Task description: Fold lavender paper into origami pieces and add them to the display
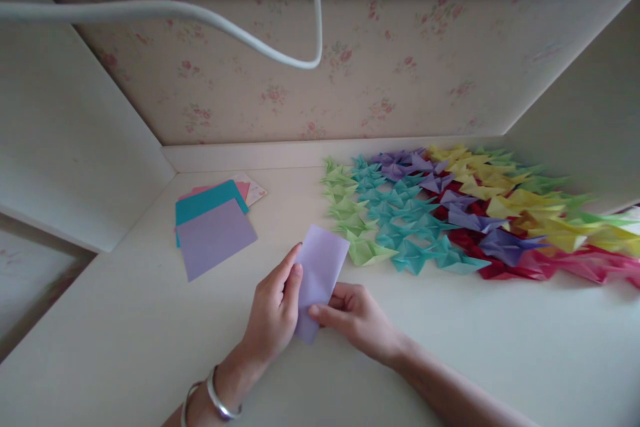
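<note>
Pinches folded lilac paper (324, 257) by opposite edges with left hand (273, 313) and right hand (363, 323), above surface (150, 347), near green folded shapes (367, 250) — risks skewed creasing from uneven thumb pressure or slipping layers.

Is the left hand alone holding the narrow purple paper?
No, the left hand holds the narrow purple paper along its left edge, and the right hand grips its lower right edge.

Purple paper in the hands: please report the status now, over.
Left hand and right hand both gripping. Purple paper held between them, looks folded narrow. Green folded shapes close by; nothing seen blocking the hands.
</note>
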### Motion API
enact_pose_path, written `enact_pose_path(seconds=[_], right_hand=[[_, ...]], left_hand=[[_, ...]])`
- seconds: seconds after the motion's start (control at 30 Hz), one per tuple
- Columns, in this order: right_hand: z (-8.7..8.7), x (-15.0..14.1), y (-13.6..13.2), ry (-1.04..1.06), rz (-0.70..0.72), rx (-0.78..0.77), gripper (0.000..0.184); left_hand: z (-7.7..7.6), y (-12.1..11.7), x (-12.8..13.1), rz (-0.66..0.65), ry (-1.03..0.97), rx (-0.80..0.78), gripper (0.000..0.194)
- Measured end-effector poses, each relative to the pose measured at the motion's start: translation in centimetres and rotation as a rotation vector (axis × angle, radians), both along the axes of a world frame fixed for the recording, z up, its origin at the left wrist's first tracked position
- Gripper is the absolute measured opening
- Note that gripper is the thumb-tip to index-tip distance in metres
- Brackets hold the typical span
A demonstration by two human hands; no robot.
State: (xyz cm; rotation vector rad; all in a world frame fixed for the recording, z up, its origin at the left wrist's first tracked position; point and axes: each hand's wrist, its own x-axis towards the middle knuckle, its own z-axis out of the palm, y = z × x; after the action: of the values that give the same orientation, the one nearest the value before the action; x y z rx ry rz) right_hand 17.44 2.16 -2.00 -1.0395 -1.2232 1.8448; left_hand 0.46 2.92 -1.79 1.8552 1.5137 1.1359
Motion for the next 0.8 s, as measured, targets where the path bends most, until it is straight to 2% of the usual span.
enact_pose_path(seconds=[0.13, 0.23, 0.33, 0.47, 0.63, 0.8], right_hand=[[-0.4, 0.0, -0.4, 0.047, 0.076, -0.033, 0.032], [-0.3, -0.3, -0.8, 0.103, 0.122, -0.075, 0.031], [0.1, -0.7, -1.2, 0.069, 0.123, -0.107, 0.032], [0.4, -0.8, -1.3, 0.038, 0.114, -0.057, 0.034], [0.2, -1.0, -1.3, 0.021, -0.065, 0.047, 0.041], [0.1, -1.0, -0.9, -0.003, -0.170, 0.017, 0.050]], left_hand=[[-0.3, -0.4, 0.1, -0.017, 0.009, 0.027, 0.040], [-0.5, -0.8, 0.1, 0.046, 0.000, 0.056, 0.038], [-0.6, -1.0, 0.0, 0.112, -0.009, 0.096, 0.039], [-0.6, -1.2, 0.1, 0.114, 0.002, 0.117, 0.039], [-0.8, -1.6, 0.8, 0.102, 0.030, 0.169, 0.035], [-0.9, -1.7, 0.9, 0.067, 0.023, 0.131, 0.038]])
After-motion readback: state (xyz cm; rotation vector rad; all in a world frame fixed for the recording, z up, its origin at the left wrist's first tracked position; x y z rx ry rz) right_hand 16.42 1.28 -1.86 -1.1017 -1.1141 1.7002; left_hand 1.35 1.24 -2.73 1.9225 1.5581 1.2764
